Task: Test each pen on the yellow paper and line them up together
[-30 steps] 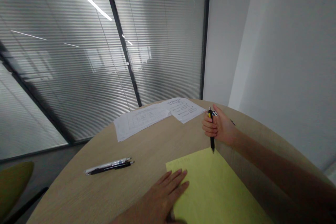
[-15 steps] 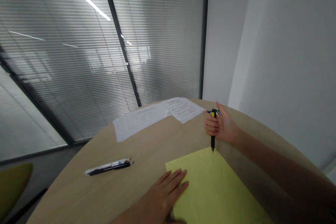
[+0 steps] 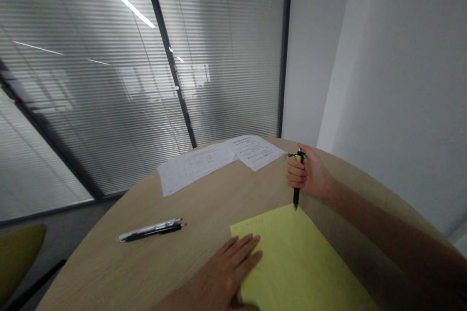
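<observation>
My right hand (image 3: 308, 173) grips a black pen (image 3: 296, 196) upright in its fist, with a yellow section and a multicoloured top showing above my fingers. The pen's tip points down, just over the top corner of a yellow sheet of paper (image 3: 295, 257); I cannot tell whether they touch. My left hand (image 3: 228, 269) lies flat with fingers spread, its fingertips on the sheet's left part and holding nothing.
Two overlapping white printed sheets (image 3: 195, 167) lie at the far side of the round wooden table (image 3: 204, 194). Two pens (image 3: 151, 231) lie at its left. Glass panels with blinds (image 3: 109, 82) and a white wall (image 3: 383, 58) stand behind; an olive chair (image 3: 16, 252) sits bottom left.
My right hand has shifted slightly to the right and turned the pen more upright. My left hand and the papers have not moved.
</observation>
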Demonstrator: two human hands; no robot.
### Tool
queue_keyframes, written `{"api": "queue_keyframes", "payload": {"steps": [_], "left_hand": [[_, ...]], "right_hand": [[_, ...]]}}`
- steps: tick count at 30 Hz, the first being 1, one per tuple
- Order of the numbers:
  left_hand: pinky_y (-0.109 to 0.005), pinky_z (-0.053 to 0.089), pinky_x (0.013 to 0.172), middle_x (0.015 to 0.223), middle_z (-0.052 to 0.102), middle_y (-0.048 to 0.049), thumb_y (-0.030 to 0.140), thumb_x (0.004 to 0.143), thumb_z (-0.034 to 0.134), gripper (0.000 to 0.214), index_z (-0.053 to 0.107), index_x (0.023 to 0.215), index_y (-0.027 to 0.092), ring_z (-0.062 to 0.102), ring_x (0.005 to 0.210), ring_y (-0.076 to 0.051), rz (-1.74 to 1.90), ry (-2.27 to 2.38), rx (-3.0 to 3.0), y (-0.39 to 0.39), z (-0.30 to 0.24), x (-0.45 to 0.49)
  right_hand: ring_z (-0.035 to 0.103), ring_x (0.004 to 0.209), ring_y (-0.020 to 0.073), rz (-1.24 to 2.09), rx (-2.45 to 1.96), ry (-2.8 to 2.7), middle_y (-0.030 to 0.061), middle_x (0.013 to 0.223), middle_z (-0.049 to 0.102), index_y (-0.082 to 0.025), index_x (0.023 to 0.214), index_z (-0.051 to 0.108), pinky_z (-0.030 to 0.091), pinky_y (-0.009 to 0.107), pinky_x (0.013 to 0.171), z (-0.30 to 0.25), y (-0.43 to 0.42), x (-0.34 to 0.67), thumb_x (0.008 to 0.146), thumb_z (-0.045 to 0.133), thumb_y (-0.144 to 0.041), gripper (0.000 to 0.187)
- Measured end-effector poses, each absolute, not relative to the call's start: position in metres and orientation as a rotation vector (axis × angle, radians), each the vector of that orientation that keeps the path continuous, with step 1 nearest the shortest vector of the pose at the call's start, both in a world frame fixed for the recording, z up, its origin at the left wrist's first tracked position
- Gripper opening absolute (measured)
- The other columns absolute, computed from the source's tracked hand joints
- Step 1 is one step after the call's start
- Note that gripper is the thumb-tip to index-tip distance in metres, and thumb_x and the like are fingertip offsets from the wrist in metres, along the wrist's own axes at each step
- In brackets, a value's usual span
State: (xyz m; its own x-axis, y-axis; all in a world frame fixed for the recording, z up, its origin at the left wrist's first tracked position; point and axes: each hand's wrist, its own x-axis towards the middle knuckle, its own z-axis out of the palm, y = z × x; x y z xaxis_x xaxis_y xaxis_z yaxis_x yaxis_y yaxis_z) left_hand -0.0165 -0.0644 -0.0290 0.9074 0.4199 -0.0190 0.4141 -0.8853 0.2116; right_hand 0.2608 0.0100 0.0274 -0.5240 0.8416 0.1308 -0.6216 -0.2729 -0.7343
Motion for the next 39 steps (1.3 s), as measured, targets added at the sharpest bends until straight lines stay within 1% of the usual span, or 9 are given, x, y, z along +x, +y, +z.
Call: {"api": "queue_keyframes", "payload": {"steps": [4,7,11,19,23,27,32,36,39], "left_hand": [[-0.046,0.024,0.099,0.138,0.022,-0.0112,0.058,0.076,0.043,0.069,0.024,0.131,0.020,0.022,0.125,-0.026,0.024,0.626,2.859,-0.0636,-0.0289,-0.0170],[-0.046,0.025,0.099,0.138,0.022,-0.0117,0.058,0.075,0.044,0.071,0.025,0.131,0.020,0.022,0.125,-0.026,0.045,0.617,2.865,-0.0637,-0.0287,-0.0168],[-0.046,0.023,0.099,0.138,0.021,-0.0121,0.058,0.074,0.045,0.072,0.023,0.131,0.020,0.021,0.125,-0.027,0.048,0.630,2.877,-0.0639,-0.0294,-0.0157],[-0.046,0.024,0.099,0.139,0.021,-0.0094,0.057,0.075,0.045,0.069,0.021,0.132,0.024,0.022,0.125,-0.027,0.082,0.639,2.853,-0.0645,-0.0278,-0.0161],[-0.045,0.023,0.100,0.139,0.021,-0.0102,0.058,0.076,0.044,0.070,0.022,0.132,0.022,0.021,0.125,-0.026,0.049,0.631,2.851,-0.0639,-0.0276,-0.0160],[-0.045,0.024,0.099,0.139,0.022,-0.0101,0.057,0.076,0.044,0.069,0.023,0.132,0.022,0.022,0.125,-0.027,0.067,0.641,2.847,-0.0647,-0.0273,-0.0162],[-0.045,0.024,0.099,0.139,0.021,-0.0092,0.058,0.075,0.044,0.069,0.021,0.132,0.024,0.022,0.125,-0.027,0.083,0.649,2.849,-0.0659,-0.0280,-0.0171],[-0.045,0.023,0.099,0.139,0.020,-0.0093,0.056,0.076,0.045,0.069,0.021,0.132,0.024,0.021,0.125,-0.027,0.064,0.637,2.857,-0.0656,-0.0281,-0.0168],[-0.045,0.023,0.100,0.139,0.021,-0.0105,0.056,0.076,0.045,0.070,0.022,0.132,0.022,0.021,0.125,-0.027,0.047,0.632,2.860,-0.0646,-0.0284,-0.0165]], "right_hand": [[0.011,0.031,0.0056,1.950,-0.359,-0.966,-0.0081,0.034,0.016,-0.019,0.044,0.029,0.017,0.017,0.029,0.0287,0.0082,0.2583,0.077,0.018,-0.064,0.057],[0.011,0.031,0.0054,1.935,-0.358,-0.978,-0.0078,0.034,0.019,-0.018,0.045,0.031,0.016,0.016,0.029,0.0295,0.0077,0.2575,0.080,0.017,-0.060,0.056],[0.012,0.031,0.0057,1.932,-0.350,-0.994,-0.0074,0.034,0.020,-0.019,0.045,0.031,0.017,0.017,0.030,0.0285,0.0089,0.2593,0.078,0.018,-0.062,0.056],[0.014,0.029,0.0061,1.911,-0.386,-0.975,-0.0076,0.033,0.017,-0.019,0.043,0.028,0.019,0.017,0.029,0.0289,0.0089,0.2608,0.079,0.023,-0.056,0.052],[0.015,0.028,0.0064,1.892,-0.393,-0.980,-0.0076,0.033,0.017,-0.019,0.042,0.028,0.020,0.018,0.029,0.0279,0.0103,0.2621,0.077,0.027,-0.054,0.049],[0.012,0.029,0.0062,1.894,-0.366,-0.952,-0.0080,0.033,0.016,-0.020,0.041,0.028,0.019,0.018,0.028,0.0260,0.0125,0.2637,0.075,0.030,-0.048,0.044],[0.010,0.029,0.0061,1.888,-0.397,-0.916,-0.0080,0.032,0.014,-0.020,0.040,0.027,0.018,0.018,0.028,0.0275,0.0110,0.2627,0.076,0.027,-0.047,0.045],[0.017,0.028,0.0048,1.833,-0.479,-0.967,-0.0074,0.033,0.025,-0.018,0.045,0.037,0.018,0.017,0.028,0.0298,0.0084,0.2603,0.077,0.029,-0.056,0.050],[0.020,0.026,0.0015,1.709,-0.597,-1.046,-0.0057,0.043,0.043,-0.015,0.057,0.048,0.013,0.015,0.027,0.0297,0.0076,0.2564,0.074,0.045,-0.051,0.040]]}}
